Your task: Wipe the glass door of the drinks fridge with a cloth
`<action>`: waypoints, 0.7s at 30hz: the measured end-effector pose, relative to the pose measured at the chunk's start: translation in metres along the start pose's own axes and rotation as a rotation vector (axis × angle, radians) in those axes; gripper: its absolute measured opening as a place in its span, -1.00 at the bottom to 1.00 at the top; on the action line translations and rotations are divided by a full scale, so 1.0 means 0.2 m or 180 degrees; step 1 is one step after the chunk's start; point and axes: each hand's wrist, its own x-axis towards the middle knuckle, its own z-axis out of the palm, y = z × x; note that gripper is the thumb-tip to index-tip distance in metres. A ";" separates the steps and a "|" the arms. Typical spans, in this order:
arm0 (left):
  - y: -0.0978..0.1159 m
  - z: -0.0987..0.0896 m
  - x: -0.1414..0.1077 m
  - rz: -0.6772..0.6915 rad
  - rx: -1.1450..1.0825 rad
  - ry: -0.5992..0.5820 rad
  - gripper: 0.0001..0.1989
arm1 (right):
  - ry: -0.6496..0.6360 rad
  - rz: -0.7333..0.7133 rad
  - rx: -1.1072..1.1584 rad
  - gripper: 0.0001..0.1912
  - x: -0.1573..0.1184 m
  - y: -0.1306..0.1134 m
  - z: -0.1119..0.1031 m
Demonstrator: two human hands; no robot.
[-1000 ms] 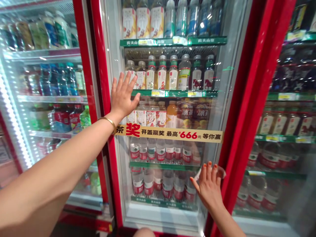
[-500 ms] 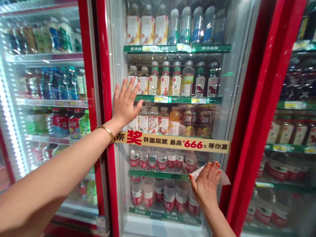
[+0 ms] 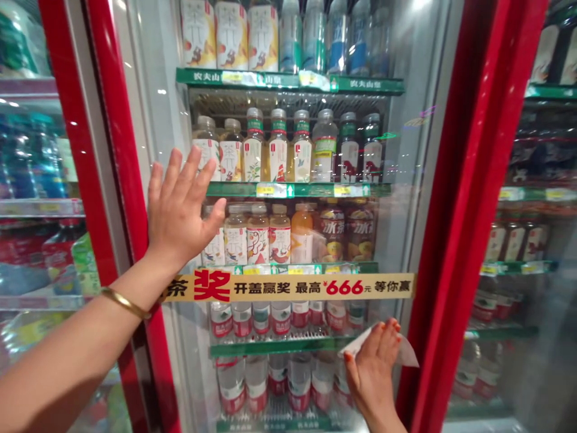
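My left hand (image 3: 180, 210) lies flat with spread fingers against the left side of a glass cooler door (image 3: 401, 222); a gold bangle (image 3: 125, 303) circles the wrist. Lower right, my right hand (image 3: 376, 370) presses a white cloth or tissue (image 3: 408, 353) to the same glass, its fingers stretched out over it. Between the hands, a beige strip with red and black lettering (image 3: 293, 287) crosses the door. Behind the glass, rows of bottles (image 3: 278, 150) stand on shelves with green edges (image 3: 288, 346).
Red door frames (image 3: 469, 240) flank this door. Another cooler with drinks on shelves (image 3: 40, 207) is at the left, and a further one with bottles (image 3: 514, 240) is at the right.
The view has moved closer to the door, and its left frame now sits further left. Both hands remain on the glass, the right one still with the white sheet under it.
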 end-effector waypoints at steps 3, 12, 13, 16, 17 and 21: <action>-0.02 0.00 0.00 0.0046 0.0065 -0.0014 -0.28 | -0.0044 0.0063 -0.0060 -0.05 -0.04 -0.01 0.01; -0.04 0.01 0.01 -0.0071 0.0027 -0.0091 -0.29 | -0.0119 0.0160 -0.0084 -0.03 -0.18 -0.04 0.06; -0.04 0.01 0.01 -0.0068 0.0029 -0.0064 -0.30 | -0.0144 0.0167 -0.0084 -0.01 -0.19 -0.04 0.06; -0.03 0.02 0.01 -0.0034 0.0070 0.0057 -0.31 | -0.0098 0.0105 -0.0096 -0.02 -0.20 -0.03 0.07; -0.03 0.02 0.00 -0.0018 0.0098 0.0098 -0.32 | -0.0037 0.0074 -0.0102 -0.03 -0.19 -0.03 0.08; -0.03 0.01 0.00 0.0063 0.0184 0.0182 -0.31 | 0.0348 0.0000 -0.0146 -0.10 -0.18 -0.02 0.11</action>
